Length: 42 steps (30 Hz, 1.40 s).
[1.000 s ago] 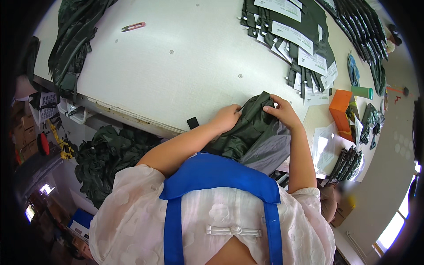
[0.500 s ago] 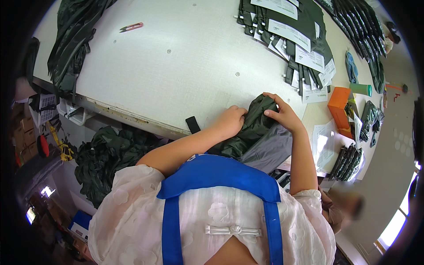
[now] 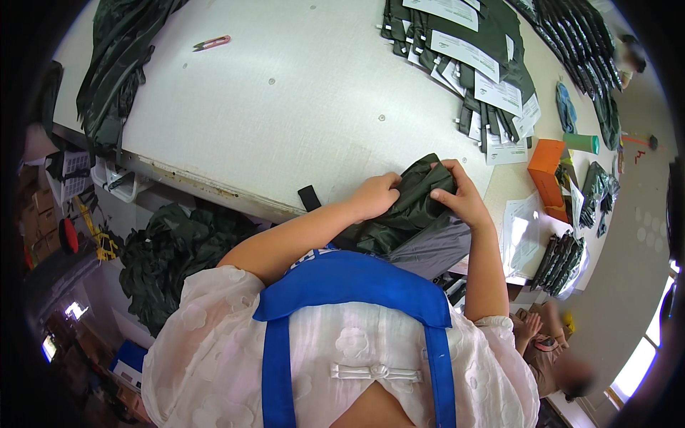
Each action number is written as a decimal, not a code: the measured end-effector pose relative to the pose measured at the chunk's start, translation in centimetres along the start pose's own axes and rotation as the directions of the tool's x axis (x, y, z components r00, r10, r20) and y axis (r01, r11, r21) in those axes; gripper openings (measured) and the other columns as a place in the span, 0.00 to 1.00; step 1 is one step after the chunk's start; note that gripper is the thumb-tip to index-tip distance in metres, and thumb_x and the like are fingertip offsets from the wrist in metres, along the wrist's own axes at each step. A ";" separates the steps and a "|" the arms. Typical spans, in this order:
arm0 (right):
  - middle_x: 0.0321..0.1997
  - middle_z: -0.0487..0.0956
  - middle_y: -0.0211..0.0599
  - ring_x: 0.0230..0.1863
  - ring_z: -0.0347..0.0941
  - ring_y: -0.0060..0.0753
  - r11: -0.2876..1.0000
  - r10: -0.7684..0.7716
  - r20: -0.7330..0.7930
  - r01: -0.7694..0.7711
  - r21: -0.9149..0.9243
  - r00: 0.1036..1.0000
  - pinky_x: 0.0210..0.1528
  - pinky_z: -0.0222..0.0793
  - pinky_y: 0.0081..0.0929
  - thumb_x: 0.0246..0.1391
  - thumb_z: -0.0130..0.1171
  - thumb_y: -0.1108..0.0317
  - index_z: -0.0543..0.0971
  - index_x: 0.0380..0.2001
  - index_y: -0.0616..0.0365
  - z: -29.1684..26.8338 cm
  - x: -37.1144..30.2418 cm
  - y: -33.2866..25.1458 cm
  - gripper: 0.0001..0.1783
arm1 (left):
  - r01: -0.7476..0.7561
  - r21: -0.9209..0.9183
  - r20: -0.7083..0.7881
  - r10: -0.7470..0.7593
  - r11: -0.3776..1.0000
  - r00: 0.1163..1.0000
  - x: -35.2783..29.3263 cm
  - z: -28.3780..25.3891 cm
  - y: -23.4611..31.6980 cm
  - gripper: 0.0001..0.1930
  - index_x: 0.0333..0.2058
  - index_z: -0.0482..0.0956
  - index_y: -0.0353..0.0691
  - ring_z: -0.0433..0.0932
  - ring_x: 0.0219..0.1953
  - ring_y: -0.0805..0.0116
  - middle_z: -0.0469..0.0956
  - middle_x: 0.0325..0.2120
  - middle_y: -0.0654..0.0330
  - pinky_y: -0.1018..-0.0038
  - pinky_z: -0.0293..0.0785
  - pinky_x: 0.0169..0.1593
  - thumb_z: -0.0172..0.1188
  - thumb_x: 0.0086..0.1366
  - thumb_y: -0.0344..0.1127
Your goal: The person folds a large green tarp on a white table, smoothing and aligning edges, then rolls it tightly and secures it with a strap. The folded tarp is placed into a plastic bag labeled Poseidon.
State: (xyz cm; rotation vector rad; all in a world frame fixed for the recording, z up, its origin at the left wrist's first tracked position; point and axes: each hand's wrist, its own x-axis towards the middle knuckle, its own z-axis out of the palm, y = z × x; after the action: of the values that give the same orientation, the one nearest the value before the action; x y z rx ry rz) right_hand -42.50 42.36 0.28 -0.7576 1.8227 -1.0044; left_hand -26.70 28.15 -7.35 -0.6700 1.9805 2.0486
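Observation:
A crumpled dark green fabric piece [image 3: 410, 207] with a grey side [image 3: 434, 244] lies over the table's near edge, against my body. My left hand [image 3: 377, 197] is closed on its left part, fingers curled into the folds. On the other side my right hand [image 3: 462, 198] pinches the upper right of the cloth between thumb and fingers. A short black strap [image 3: 309, 198] pokes out over the table edge, left of my left forearm. What lies inside the folds is hidden.
Thread snips [image 3: 212, 43] lie on the white table [image 3: 285, 128]. Folded dark items with white papers [image 3: 474, 71] are stacked far right, near an orange box [image 3: 548, 175]. Dark fabric [image 3: 121, 64] hangs at left; more heaps [image 3: 175, 257] below. Another person [image 3: 546, 349] is at lower right.
My right hand has shifted slightly down and right, its fingers curling further into the cloth. The fabric has been bunched differently. The person at lower right has moved, and a hand shows there.

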 end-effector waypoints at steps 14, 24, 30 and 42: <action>0.33 0.78 0.28 0.35 0.72 0.21 0.978 0.111 -0.150 -0.081 0.192 0.982 0.44 0.68 0.20 0.35 0.71 0.69 0.77 0.40 0.64 -0.8 -1.3 -0.9 0.24 | 0.112 -0.048 0.523 -0.070 0.993 0.850 4.3 -0.7 0.6 0.17 0.51 0.75 0.35 0.75 0.40 0.69 0.78 0.43 0.56 0.74 0.72 0.43 0.49 0.64 0.27; 0.31 0.80 0.34 0.33 0.74 0.21 0.972 0.157 -0.207 -0.114 0.204 0.966 0.39 0.72 0.21 0.40 0.70 0.74 0.77 0.39 0.69 -0.8 -1.4 0.1 0.20 | -0.358 0.575 0.630 -0.119 0.736 0.767 7.0 -0.3 3.0 0.18 0.48 0.76 0.38 0.77 0.46 0.52 0.77 0.45 0.45 0.65 0.70 0.50 0.50 0.63 0.39; 0.32 0.80 0.32 0.33 0.74 0.21 0.960 0.183 -0.253 -0.117 0.255 0.950 0.40 0.71 0.20 0.41 0.69 0.73 0.77 0.40 0.69 -1.6 -2.0 1.1 0.20 | -0.419 0.698 0.481 0.054 0.581 0.875 7.1 0.7 2.4 0.13 0.38 0.79 0.38 0.79 0.39 0.49 0.80 0.33 0.47 0.61 0.73 0.42 0.50 0.60 0.37; 0.45 0.78 0.35 0.45 0.71 0.25 0.979 0.131 -0.129 -0.108 0.175 0.983 0.51 0.66 0.24 0.58 0.58 0.66 0.72 0.50 0.65 -3.8 -1.1 2.7 0.19 | -0.019 -0.018 0.039 0.020 1.000 0.999 3.9 0.1 0.5 0.08 0.37 0.74 0.40 0.67 0.22 0.81 0.71 0.19 0.67 0.79 0.63 0.27 0.56 0.57 0.27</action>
State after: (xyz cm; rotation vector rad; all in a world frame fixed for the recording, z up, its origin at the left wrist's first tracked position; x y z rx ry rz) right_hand -45.69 45.83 -0.61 -0.4799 1.8514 -1.1380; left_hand -30.36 27.63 -8.71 -0.6121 1.9576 2.0763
